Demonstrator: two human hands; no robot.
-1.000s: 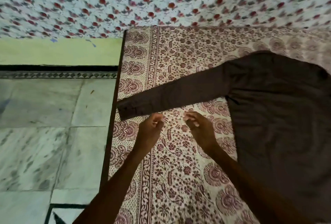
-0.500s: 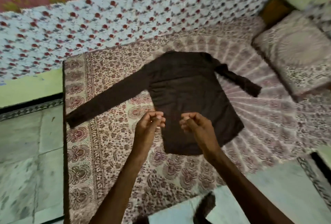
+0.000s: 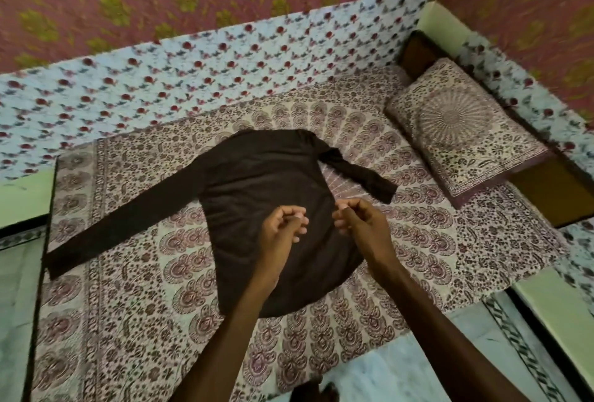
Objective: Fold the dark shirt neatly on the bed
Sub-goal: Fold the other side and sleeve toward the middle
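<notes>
The dark long-sleeved shirt (image 3: 257,196) lies flat on the bed (image 3: 434,247), which has a patterned maroon-and-cream sheet. One sleeve stretches out to the bed's left edge. The other sleeve bends toward the pillow on the right. My left hand (image 3: 281,234) and my right hand (image 3: 360,224) hover side by side above the shirt's body, fingers curled in, holding nothing. They hide part of the shirt's lower half.
A patterned pillow (image 3: 463,131) lies at the bed's right end. A floral cloth (image 3: 193,80) covers the wall behind the bed. Marble floor (image 3: 16,305) borders the left edge and shows in front (image 3: 418,363). My feet (image 3: 315,390) stand at the bed's near edge.
The view has pulled back and swung right, from the left sleeve to the whole shirt and pillow. My hands stay close together with curled fingers, now over the shirt's body.
</notes>
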